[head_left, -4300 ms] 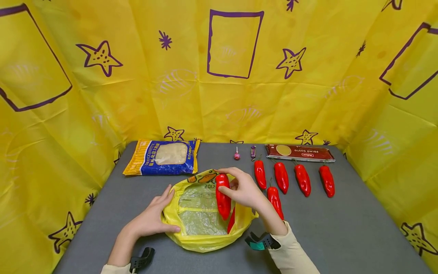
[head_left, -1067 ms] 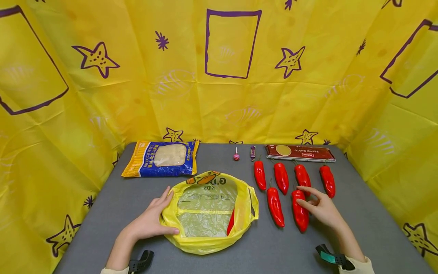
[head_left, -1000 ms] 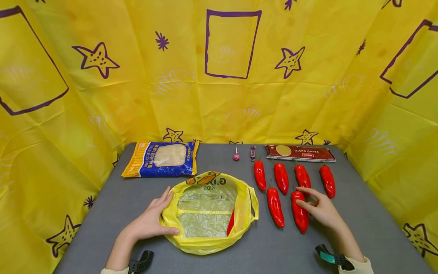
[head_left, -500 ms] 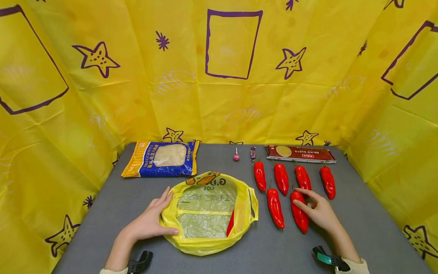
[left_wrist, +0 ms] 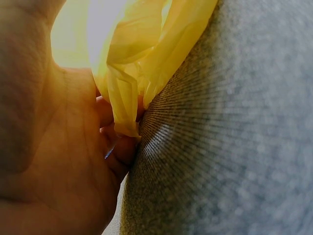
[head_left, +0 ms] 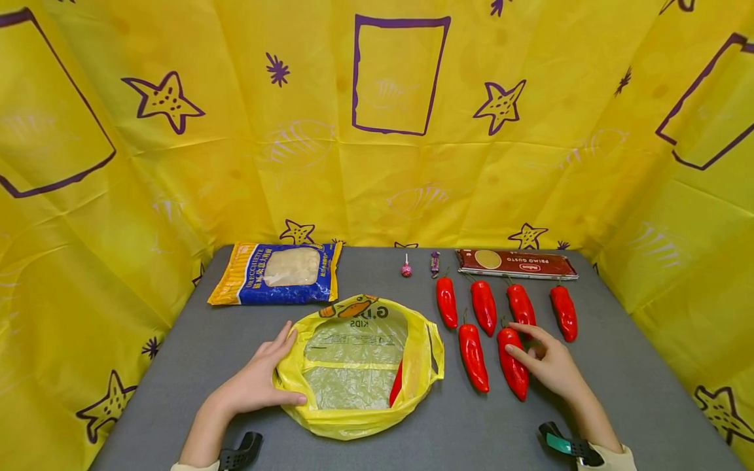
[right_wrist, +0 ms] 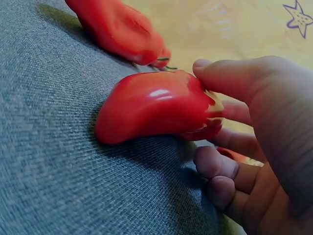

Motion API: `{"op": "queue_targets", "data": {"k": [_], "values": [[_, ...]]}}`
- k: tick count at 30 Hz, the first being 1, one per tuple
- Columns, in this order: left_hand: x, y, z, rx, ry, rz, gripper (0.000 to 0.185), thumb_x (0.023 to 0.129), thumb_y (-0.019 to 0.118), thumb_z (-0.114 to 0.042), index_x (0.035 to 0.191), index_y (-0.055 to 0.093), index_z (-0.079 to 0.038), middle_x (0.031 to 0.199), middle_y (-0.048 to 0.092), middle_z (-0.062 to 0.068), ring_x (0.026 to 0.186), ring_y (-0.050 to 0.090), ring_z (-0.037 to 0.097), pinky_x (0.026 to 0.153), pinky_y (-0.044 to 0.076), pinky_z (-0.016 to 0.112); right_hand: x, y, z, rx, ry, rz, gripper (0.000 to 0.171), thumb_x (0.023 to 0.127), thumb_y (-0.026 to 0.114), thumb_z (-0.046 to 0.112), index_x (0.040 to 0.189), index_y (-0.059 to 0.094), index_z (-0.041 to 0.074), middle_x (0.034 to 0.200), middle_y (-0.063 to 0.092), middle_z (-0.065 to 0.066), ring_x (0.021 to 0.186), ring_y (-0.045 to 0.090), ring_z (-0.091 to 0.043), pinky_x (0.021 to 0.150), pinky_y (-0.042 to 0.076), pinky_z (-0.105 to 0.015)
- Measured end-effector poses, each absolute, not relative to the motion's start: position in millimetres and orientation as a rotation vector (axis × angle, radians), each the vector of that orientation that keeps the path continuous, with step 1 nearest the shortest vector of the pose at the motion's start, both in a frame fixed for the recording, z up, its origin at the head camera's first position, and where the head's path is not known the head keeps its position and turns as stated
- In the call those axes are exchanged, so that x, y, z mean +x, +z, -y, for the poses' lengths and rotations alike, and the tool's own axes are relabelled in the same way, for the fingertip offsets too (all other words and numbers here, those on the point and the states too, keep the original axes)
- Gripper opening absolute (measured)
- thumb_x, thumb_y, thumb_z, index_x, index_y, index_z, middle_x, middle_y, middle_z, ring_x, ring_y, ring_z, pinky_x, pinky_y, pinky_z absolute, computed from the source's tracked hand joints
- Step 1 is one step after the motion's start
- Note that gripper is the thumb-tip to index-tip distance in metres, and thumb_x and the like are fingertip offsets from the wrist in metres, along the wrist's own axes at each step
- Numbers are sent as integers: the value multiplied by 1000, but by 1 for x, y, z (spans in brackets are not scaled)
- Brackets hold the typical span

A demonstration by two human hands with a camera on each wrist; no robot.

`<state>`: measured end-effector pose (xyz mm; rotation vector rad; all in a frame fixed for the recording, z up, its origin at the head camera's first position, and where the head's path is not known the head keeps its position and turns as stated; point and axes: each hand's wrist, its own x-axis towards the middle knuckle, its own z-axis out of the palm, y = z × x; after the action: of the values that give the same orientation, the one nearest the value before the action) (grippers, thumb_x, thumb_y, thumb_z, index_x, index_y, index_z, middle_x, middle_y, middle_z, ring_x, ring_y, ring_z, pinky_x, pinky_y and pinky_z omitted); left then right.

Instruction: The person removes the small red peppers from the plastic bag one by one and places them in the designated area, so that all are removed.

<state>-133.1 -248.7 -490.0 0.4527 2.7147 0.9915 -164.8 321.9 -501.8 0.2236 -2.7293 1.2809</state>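
In the head view my left hand [head_left: 256,379] holds the left side of a yellow plastic bag [head_left: 347,424], thumb over its rim. The bag's mouth gapes upward, and part of a red pepper [head_left: 396,384] shows inside on the right. My right hand [head_left: 550,363] pinches the stem end of another red pepper [head_left: 514,366], which lies on the table. The right wrist view has this glossy pepper [right_wrist: 151,107] with the thumb on one side and fingers on the other. Up close in the left wrist view, the bag's yellow film [left_wrist: 132,44] meets the fingers.
A red pepper [head_left: 473,360] lies between bag and right hand. Several more, such as the far-right pepper [head_left: 563,314], form a back row. Behind are a pasta packet [head_left: 288,275], a lollipop [head_left: 406,268], a wrapped candy [head_left: 434,263] and a brown biscuit packet [head_left: 518,263].
My right hand has carried a red pepper from over the bag to the table on the right, in the front row. Lately that pepper shifted slightly left. My left hand stays at the bag.
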Motion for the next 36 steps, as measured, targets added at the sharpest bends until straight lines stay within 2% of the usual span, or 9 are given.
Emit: {"op": "queue_targets", "data": {"k": [3, 6, 12, 17, 21, 24, 28, 32, 36], "values": [[-132, -491, 249, 468, 994, -2724, 131, 75, 90, -62, 168, 21, -1, 178, 7, 20, 148, 33, 44, 115, 36, 69, -165, -503, -322, 224, 1274, 2738, 52, 93, 84, 20, 140, 66, 10, 79, 51, -4, 50, 43, -8, 45, 37, -28], [-132, -490, 249, 475, 997, -2728, 131, 75, 90, -61, 168, 22, -1, 178, 7, 20, 147, 33, 43, 114, 37, 69, -165, -505, -322, 228, 1252, 2748, 52, 92, 84, 21, 140, 66, 10, 78, 50, -4, 50, 44, -10, 45, 37, -28], [-132, -488, 249, 476, 990, -2720, 130, 76, 91, -60, 169, 20, -2, 178, 5, 20, 148, 32, 44, 114, 37, 69, -165, -505, -323, 223, 1249, 2741, 51, 93, 84, 21, 140, 66, 10, 82, 50, -6, 49, 43, -12, 45, 37, -29], [-132, -489, 249, 467, 1000, -2710, 130, 75, 91, -60, 169, 21, -2, 178, 5, 19, 148, 32, 44, 114, 36, 69, -165, -501, -324, 217, 1257, 2731, 50, 94, 83, 20, 139, 66, 9, 92, 55, -7, 47, 41, -11, 43, 37, -29], [-132, -491, 249, 449, 1000, -2707, 131, 75, 90, -62, 169, 21, -3, 178, 5, 18, 149, 32, 43, 115, 36, 69, -164, -493, -325, 167, 1253, 2735, 50, 95, 82, 23, 140, 65, 9, 76, 54, -3, 45, 40, -11, 42, 36, -29], [-132, -492, 249, 448, 999, -2702, 131, 75, 90, -63, 169, 20, -3, 178, 4, 17, 149, 32, 44, 115, 36, 69, -162, -484, -323, 117, 1243, 2736, 50, 96, 82, 26, 140, 65, 10, 58, 45, 1, 44, 39, -11, 41, 36, -29], [-132, -492, 248, 444, 995, -2692, 131, 76, 89, -62, 169, 19, -4, 178, 4, 17, 149, 31, 44, 114, 36, 69, -160, -470, -317, 66, 1211, 2730, 48, 97, 81, 29, 138, 65, 11, 53, 43, 3, 42, 38, -11, 40, 35, -29], [-133, -490, 248, 439, 988, -2695, 132, 76, 89, -62, 169, 18, -3, 178, 4, 18, 149, 30, 46, 114, 35, 71, -162, -455, -307, 63, 1186, 2727, 48, 96, 81, 32, 137, 66, 12, 56, 44, 0, 45, 39, -12, 41, 35, -29], [-134, -489, 248, 431, 977, -2702, 132, 75, 90, -63, 169, 18, -4, 178, 4, 18, 150, 30, 46, 115, 35, 70, -168, -444, -290, 171, 1171, 2699, 44, 96, 81, 25, 135, 67, 10, 82, 64, -9, 49, 43, -11, 43, 37, -28]]}}
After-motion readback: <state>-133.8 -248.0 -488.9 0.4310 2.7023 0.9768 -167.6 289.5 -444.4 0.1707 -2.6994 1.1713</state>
